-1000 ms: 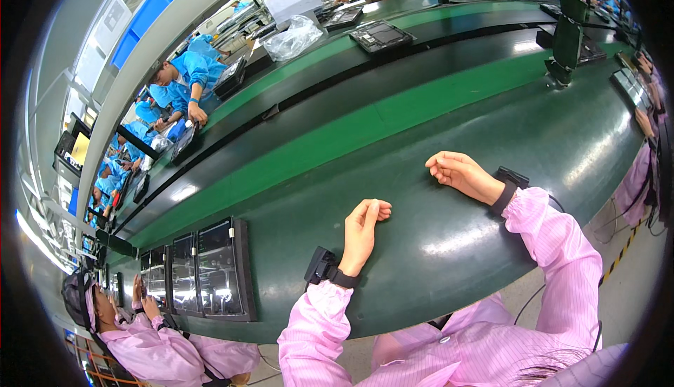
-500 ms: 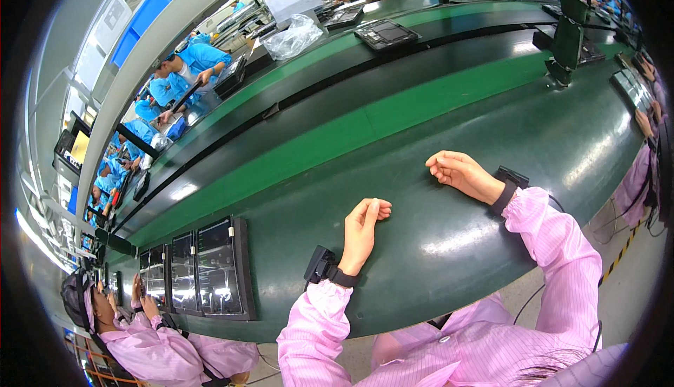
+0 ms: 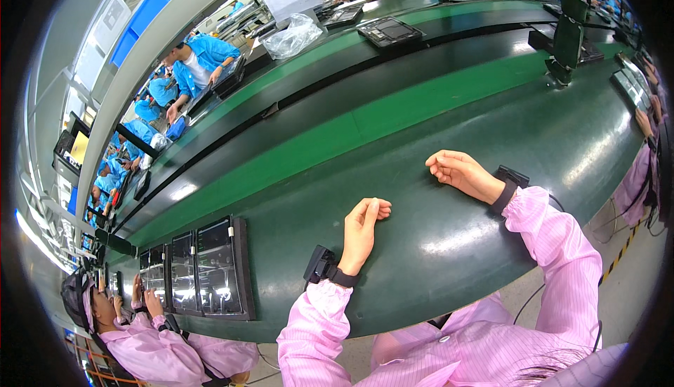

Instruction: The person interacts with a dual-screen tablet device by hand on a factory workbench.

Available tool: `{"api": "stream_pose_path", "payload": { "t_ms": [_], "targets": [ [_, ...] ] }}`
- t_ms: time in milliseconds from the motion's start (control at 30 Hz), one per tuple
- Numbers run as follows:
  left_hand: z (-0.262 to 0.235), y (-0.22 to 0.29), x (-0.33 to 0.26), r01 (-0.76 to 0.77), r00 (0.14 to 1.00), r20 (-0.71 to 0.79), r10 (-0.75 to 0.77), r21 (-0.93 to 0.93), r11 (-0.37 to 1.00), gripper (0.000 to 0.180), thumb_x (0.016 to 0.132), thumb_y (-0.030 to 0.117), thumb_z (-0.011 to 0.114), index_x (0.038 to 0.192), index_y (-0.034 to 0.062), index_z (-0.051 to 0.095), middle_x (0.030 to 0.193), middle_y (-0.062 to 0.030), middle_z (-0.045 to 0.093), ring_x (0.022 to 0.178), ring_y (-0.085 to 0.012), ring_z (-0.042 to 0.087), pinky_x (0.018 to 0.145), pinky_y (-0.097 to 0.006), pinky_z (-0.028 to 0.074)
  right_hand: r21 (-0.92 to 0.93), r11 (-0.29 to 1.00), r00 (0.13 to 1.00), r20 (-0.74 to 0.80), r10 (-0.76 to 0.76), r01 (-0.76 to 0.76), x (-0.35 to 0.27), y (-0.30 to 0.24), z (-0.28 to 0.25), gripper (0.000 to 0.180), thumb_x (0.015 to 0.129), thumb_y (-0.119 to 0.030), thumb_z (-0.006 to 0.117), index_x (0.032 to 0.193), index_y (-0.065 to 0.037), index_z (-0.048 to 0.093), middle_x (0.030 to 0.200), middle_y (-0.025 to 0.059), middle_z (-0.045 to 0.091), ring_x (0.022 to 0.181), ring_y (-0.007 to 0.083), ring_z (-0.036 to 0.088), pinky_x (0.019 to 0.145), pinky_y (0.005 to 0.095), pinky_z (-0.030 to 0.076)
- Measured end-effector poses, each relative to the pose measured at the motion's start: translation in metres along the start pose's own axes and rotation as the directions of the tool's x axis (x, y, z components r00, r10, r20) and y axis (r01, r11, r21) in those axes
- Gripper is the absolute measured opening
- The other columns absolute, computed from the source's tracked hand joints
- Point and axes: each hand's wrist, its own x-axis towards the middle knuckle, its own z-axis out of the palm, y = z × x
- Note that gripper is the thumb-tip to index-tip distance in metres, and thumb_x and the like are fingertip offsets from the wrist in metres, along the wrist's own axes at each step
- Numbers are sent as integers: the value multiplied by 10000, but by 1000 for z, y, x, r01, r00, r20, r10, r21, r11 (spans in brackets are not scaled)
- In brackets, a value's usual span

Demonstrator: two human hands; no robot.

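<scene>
My left hand [image 3: 361, 231] rests over the green worktable [image 3: 414, 274] with its fingers loosely curled in, and nothing shows in it. Farther right, my right hand [image 3: 462, 174] is also closed, its bent fingers pointing left and holding nothing that I can see. The two hands are apart from each other. Each wrist wears a black strap with a small dark box. Nearest to my left hand are black flat panels [image 3: 219, 267] with shiny dark faces, lying side by side on a dark base to its left.
A co-worker in pink [image 3: 151, 345] sits at the left by the panels. Beyond the table runs a belt line [image 3: 316, 95], with an opened flat device [image 3: 390, 31] on its far side. A dark bracket [image 3: 566, 39] stands at the right. Co-workers in blue [image 3: 203, 57] work opposite.
My hands have not visibly moved. The opened device across the line has shifted slightly right. One co-worker in blue has leaned to the right, and the pink-clad co-worker's hands have moved a little.
</scene>
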Motion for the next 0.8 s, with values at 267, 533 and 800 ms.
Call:
{"api": "stream_pose_path", "payload": {
  "t_ms": [267,533,800],
  "targets": [
    [1,0,0,4,1000,7,-4,-5,1000,321,1017,255,462,962,-6,640,885,-40,644,815,-106,586,796,-262,476,5,1000,1000,-4,5,-5,0,1,-2,242,1001,-222,489,1103,-29,595,950,-4,581,875,58,535,807,206,447],
    [-2,-3,0,0,1000,5,0,-9,1000,322,1016,257,465,960,-6,642,877,-40,644,813,-106,587,788,-261,475,0,1000,1000,-2,-2,2,1,2,1,244,1004,-223,483,1102,-29,595,951,-5,581,876,59,535,808,207,447],
    [0,-3,1,1,1000,0,-1,-1,1000,323,1015,254,464,956,-8,644,877,-44,646,815,-111,591,789,-265,478,4,1000,1000,-5,1,-1,1,3,-2,252,1003,-223,485,1104,-22,598,946,0,584,872,63,535,813,210,451]
  ]
}}
